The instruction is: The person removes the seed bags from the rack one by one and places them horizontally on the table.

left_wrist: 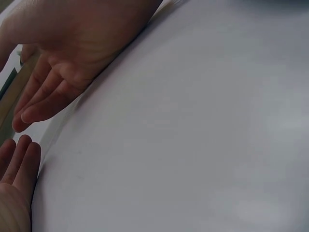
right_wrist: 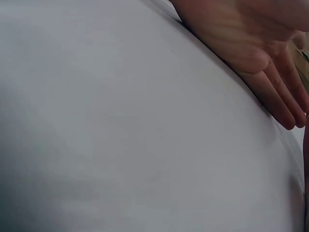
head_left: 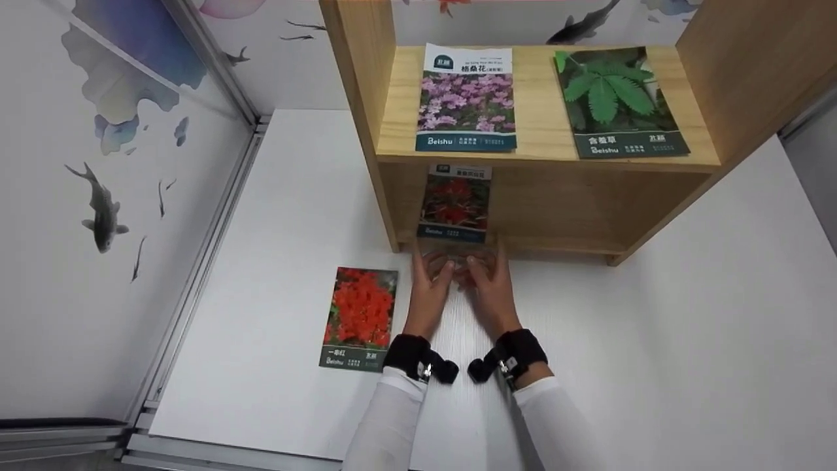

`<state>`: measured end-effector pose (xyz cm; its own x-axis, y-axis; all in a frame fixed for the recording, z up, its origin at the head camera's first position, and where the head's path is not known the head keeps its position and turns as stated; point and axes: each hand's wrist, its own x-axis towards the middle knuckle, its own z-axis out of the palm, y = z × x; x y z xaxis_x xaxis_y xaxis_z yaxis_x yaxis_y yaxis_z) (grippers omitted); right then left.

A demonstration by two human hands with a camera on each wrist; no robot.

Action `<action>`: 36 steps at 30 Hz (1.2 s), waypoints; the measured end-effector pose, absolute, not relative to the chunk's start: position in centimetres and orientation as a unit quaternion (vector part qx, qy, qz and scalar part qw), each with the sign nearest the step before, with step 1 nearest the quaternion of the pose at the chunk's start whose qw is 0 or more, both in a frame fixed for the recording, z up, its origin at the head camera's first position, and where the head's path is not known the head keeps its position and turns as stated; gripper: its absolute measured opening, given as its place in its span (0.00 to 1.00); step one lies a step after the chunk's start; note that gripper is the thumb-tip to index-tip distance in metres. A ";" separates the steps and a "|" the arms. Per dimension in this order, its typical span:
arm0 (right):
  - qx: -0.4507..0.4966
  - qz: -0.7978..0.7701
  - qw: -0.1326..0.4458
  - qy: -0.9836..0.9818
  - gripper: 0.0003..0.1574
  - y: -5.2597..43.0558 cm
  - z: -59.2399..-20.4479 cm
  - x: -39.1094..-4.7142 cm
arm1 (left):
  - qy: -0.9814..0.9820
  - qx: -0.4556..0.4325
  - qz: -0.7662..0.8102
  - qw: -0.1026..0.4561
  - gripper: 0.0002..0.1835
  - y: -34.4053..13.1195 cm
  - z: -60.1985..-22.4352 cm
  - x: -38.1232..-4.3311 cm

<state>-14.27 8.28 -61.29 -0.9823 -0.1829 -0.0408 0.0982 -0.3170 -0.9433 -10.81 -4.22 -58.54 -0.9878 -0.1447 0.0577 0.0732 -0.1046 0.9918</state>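
Observation:
On the lower shelf of a wooden rack lies a seed packet with red flowers and a dark blue bottom band. Just below its near edge are both hands, held side by side with palms facing each other. The left hand has its index finger pointing up toward the packet's left corner. Mirroring it, the right hand points its index finger near the right corner. In the left wrist view the left hand's fingers are loosely extended with nothing between them. The right hand's fingers look similarly relaxed, close over the white tabletop.
The rack's upper shelf carries a pink-flower packet and a green-leaf packet. Another red-flower packet lies on the white table, left of the hands. Rack side panels rise on both sides.

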 end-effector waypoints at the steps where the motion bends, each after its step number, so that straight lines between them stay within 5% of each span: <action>1: -0.038 -0.805 0.084 0.587 0.44 8.3 -61.3 -14.4 | -0.665 0.031 -0.743 0.074 0.43 -4.2 -58.5 -11.0; 12: -0.056 -0.793 0.076 0.602 0.44 7.8 -61.2 -15.0 | -0.660 0.110 -0.741 0.060 0.47 -4.7 -58.1 -12.4; 20: -0.036 -0.777 0.058 0.626 0.41 7.8 -61.7 -15.1 | -0.674 0.055 -0.732 0.083 0.41 -4.2 -58.9 -12.8; 36: -0.038 -0.746 0.070 0.662 0.42 7.9 -61.8 -15.1 | -0.606 0.060 -0.792 0.037 0.42 -4.2 -59.0 -12.5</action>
